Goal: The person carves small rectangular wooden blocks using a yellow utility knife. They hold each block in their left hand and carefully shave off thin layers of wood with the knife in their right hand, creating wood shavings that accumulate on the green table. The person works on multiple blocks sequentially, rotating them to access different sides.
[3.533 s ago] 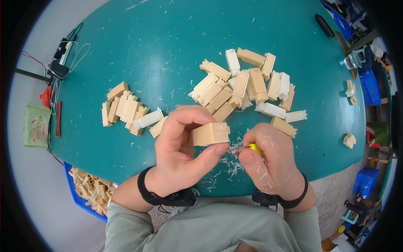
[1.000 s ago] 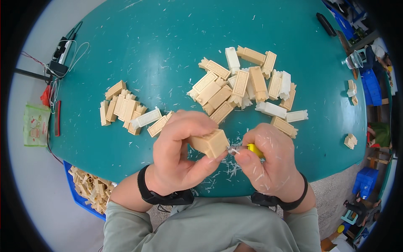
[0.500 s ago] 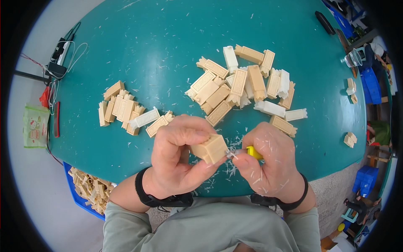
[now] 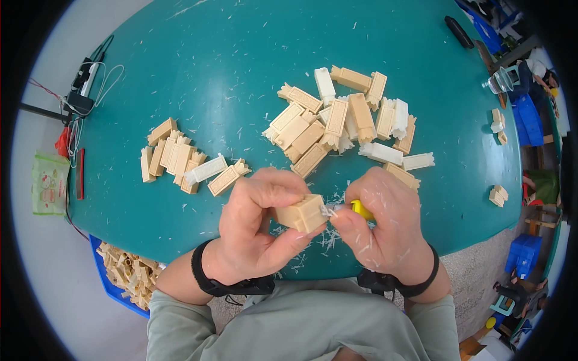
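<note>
Left hand (image 4: 256, 231) grasps a beige block (image 4: 303, 213) above the near edge of the teal table (image 4: 198, 66); right hand (image 4: 385, 231) grips a yellow-handled tool (image 4: 360, 209), its tip touching the block's right side

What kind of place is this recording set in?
Probably a small workshop or hand-finishing station: a round teal table strewn with beige moulded blocks and shavings, a blue bin of parts below, and blue crates stacked at the side.

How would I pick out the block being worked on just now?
Start at the round teal table and go to its near edge. There the left hand grips a cream block. It alone is lifted off the table, with the right hand pressing a yellow-handled tool against it.
</note>
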{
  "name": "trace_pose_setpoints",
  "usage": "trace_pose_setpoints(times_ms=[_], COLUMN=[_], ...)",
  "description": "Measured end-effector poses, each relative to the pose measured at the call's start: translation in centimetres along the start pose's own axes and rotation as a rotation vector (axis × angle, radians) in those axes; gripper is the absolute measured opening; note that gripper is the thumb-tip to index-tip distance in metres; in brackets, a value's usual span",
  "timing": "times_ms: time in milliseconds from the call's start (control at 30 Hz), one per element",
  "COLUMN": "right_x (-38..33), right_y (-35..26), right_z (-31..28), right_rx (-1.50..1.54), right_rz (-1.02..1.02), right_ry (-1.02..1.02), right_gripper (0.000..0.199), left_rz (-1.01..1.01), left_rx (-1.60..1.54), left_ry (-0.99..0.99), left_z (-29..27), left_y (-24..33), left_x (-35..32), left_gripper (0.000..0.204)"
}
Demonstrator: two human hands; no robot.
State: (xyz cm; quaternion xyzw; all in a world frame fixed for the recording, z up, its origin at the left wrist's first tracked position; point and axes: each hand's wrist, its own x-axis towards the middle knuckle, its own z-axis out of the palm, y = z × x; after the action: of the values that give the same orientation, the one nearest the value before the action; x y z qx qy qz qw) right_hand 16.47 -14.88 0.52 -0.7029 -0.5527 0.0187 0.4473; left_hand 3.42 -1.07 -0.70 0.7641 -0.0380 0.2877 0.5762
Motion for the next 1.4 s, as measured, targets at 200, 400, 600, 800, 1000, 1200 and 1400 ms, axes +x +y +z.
trace_pose_setpoints(times_ms=[200, 400, 600, 800, 1000, 1200, 1400], right_x=[-0.2, 0.4, 0.2, 0.4, 0.1, 0.2, 0.1], right_y=[0.0, 0.6, 0.0, -0.4, -0.6, -0.3, -0.4], right_z=[-0.3, -0.8, -1.1, -1.2, -0.6, -1.2, -1.1], right_rx=[-0.044, 0.093, 0.237, 0.305, 0.305, 0.260, 0.299], right_rz=[0.017, 0.243, 0.311, 0.264, 0.262, 0.220, 0.260], right_ry=[0.002, 0.056, -0.040, -0.086, -0.111, -0.101, -0.124], right_gripper=[0.029, 0.025, 0.023, 0.025, 0.021, 0.020, 0.018], left_rz=[-0.135, -0.019, 0.003, -0.041, -0.362, -0.501, -0.412], left_rx=[-0.055, -0.073, 0.187, 0.014, -0.544, -0.562, -0.445], left_ry=[0.056, -0.179, -0.039, 0.097, 0.287, -0.030, -0.179], left_z=[0.7, 1.1, -0.8, -0.9, 0.2, -0.6, -0.6], left_y=[0.4, 0.1, 0.5, 0.1, 0.7, 0.6, 0.4], left_x=[-0.2, -0.1, 0.9, 0.8, 1.4, 1.1, 1.1], left_gripper=[0.037, 0.034, 0.037, 0.040, 0.040, 0.043, 0.051])
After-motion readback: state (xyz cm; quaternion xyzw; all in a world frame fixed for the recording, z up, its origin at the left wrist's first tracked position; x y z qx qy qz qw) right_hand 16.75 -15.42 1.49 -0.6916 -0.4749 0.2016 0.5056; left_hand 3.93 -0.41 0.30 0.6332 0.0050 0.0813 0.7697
